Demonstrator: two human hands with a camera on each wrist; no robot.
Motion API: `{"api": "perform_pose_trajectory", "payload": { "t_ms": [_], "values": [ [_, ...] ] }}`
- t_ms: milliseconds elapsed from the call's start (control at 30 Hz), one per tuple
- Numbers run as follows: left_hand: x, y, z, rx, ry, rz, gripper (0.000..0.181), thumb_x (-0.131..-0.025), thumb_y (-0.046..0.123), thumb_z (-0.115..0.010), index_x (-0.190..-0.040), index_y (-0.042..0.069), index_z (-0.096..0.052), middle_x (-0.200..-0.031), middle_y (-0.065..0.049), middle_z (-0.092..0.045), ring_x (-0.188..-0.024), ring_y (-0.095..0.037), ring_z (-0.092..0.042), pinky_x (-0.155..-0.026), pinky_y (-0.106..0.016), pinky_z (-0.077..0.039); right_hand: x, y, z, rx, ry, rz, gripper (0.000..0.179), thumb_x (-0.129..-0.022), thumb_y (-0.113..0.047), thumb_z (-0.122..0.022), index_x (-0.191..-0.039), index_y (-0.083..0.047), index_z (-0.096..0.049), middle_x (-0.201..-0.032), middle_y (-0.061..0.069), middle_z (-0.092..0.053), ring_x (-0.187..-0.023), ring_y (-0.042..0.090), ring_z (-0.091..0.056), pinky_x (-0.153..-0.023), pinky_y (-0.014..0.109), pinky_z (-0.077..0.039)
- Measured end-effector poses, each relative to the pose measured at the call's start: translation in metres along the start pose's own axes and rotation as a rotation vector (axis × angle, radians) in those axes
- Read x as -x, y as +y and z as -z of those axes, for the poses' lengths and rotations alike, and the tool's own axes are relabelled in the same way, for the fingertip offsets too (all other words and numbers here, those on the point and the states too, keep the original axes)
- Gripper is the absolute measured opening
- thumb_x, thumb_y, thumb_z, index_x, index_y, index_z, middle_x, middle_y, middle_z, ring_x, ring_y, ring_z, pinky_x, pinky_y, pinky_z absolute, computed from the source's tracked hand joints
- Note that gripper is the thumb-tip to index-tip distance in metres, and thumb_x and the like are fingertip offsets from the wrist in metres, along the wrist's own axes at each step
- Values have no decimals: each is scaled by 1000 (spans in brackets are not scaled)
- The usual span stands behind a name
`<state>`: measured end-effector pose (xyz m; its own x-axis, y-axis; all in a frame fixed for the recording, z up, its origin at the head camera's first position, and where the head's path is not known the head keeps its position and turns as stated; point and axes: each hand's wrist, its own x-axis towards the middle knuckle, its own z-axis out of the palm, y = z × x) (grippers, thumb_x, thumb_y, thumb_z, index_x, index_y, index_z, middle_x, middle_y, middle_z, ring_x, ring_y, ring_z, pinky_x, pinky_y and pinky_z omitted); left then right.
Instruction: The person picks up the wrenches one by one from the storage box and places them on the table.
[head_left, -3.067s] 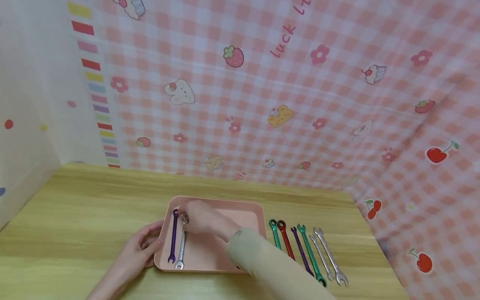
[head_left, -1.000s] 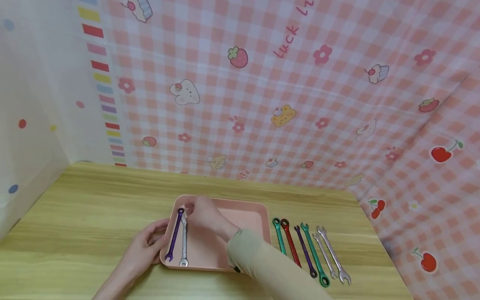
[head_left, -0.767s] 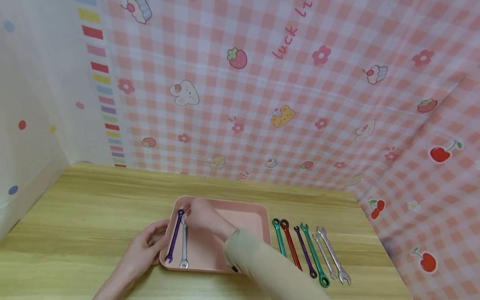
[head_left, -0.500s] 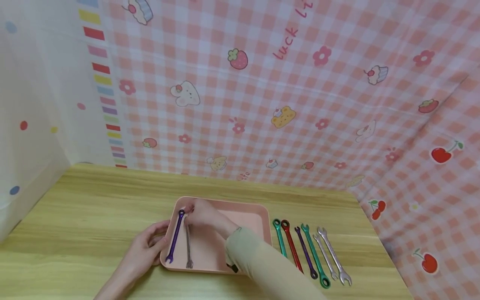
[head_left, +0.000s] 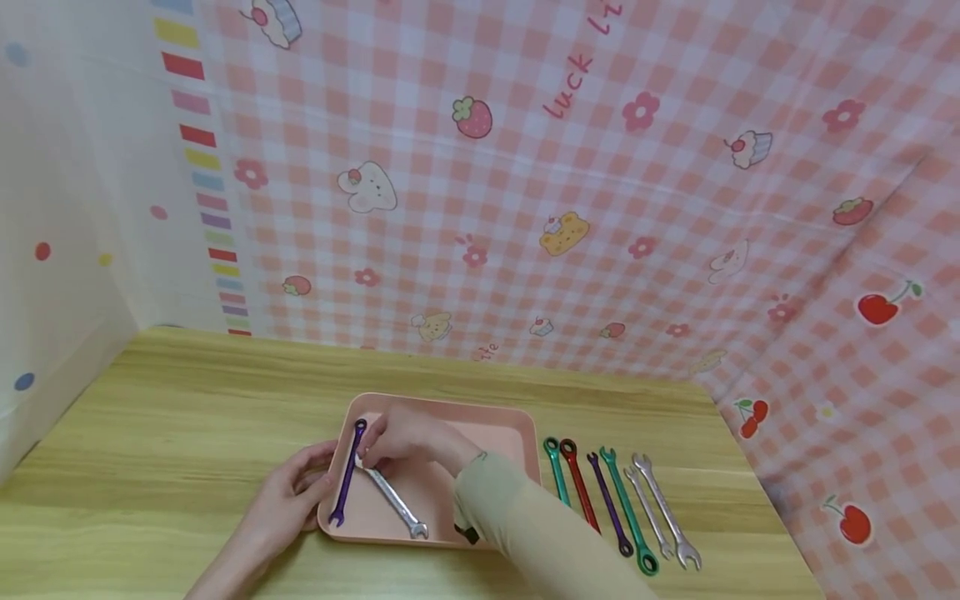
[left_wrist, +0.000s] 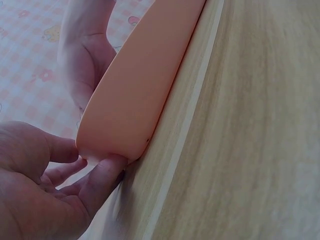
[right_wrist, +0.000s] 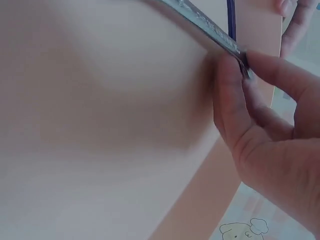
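Note:
My right hand [head_left: 408,437] pinches one end of a silver combination wrench [head_left: 393,497] between thumb and fingers, over the pink tray [head_left: 525,421]. The wrench slants across the tray's left part, with its open-jawed end near the front wall. In the right wrist view the fingertips close on the wrench [right_wrist: 210,31] near its end. A purple wrench [head_left: 347,475] lies along the tray's left wall, just left of my right fingertips. My left hand [head_left: 288,500] holds the tray by its left side; in the left wrist view its thumb and fingers grip the tray's corner [left_wrist: 120,100].
On the wooden table [head_left: 210,417], right of the tray, several wrenches lie in a row: a green ratcheting wrench [head_left: 557,469], a red one [head_left: 578,483], a purple one [head_left: 611,504], a longer green one [head_left: 628,512] and two silver ones, the outer silver wrench [head_left: 666,510] farthest right. A checked cloth [head_left: 450,208] hangs behind.
The silver wrench has turned from nearly parallel with the purple wrench to slanting, its front end swinging right. My right hand has come slightly nearer the front; my left hand stays at the tray.

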<state>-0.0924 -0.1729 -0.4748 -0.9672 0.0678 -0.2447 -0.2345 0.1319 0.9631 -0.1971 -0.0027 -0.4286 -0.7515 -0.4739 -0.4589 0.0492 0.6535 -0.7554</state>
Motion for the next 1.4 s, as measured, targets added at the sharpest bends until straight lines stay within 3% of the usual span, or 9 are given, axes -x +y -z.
{"api": "perform_pose_trajectory", "payload": {
  "t_ms": [167, 300, 600, 733, 933, 1200, 1300, 1400],
  "values": [
    [0, -1, 0, -23, 3, -3, 55, -107, 3, -52, -159, -1, -36, -152, -34, -53, -104, -7, -69, -72, -27, -64, 4, 3, 0, -106, -94, -26, 6, -94, 5, -68, -90, 1, -70, -73, 3, -66, -61, 12, -62, -53, 18, -53],
    [-1, 0, 0, -23, -1, 6, 56, -107, 3, -51, -160, 0, -35, -155, -33, -50, -103, -5, -68, -73, -27, -64, 7, 7, 6, -181, -135, -20, 8, -98, 6, -62, -100, 6, -69, -76, 9, -68, -63, 13, -64, -54, 18, -54],
    [0, 1, 1, -47, 4, 2, 55, -107, 3, -51, -160, -1, -35, -155, -34, -50, -114, -21, -70, -73, -27, -65, 18, 12, 28, -64, -91, 49, 10, -99, -6, -67, -106, -1, -73, -94, 12, -77, -77, 10, -65, -70, 23, -58],
    [0, 1, 1, -42, 1, 9, 55, -108, 4, -50, -160, 0, -34, -157, -34, -48, -115, -21, -70, -74, -27, -65, 22, 16, 35, -121, -52, 34, 17, -99, -6, -67, -114, 0, -71, -100, 18, -78, -77, 9, -67, -74, 28, -64],
    [0, 1, 1, -34, -4, 5, 54, -108, 4, -49, -160, 0, -35, -156, -34, -49, -117, -21, -69, -75, -27, -65, 34, 22, 49, -192, 17, 96, 25, -102, -6, -64, -124, 4, -68, -114, 27, -78, -79, 7, -70, -78, 29, -67],
    [1, 2, 1, -28, -3, -2, 55, -107, 2, -50, -160, -1, -35, -156, -34, -48, -112, -16, -69, -74, -27, -65, 63, 37, 71, -337, 188, 184, 31, -104, -6, -62, -132, 6, -65, -115, 29, -77, -83, 9, -74, -81, 29, -67],
    [1, 2, 1, -29, 1, -2, 55, -107, 2, -51, -159, 0, -37, -157, -32, -48, -110, -13, -69, -73, -27, -65, 75, 46, 78, -383, 261, 229, 32, -103, -6, -62, -132, 9, -63, -113, 26, -78, -82, 6, -74, -81, 26, -66],
    [1, 1, 2, -29, 2, -5, 54, -107, 2, -51, -159, 0, -37, -156, -32, -49, -106, -9, -68, -70, -27, -64, 86, 55, 81, -430, 334, 254, 34, -103, -7, -63, -133, 9, -63, -104, 15, -81, -82, 5, -75, -82, 25, -66]
  ]
}}
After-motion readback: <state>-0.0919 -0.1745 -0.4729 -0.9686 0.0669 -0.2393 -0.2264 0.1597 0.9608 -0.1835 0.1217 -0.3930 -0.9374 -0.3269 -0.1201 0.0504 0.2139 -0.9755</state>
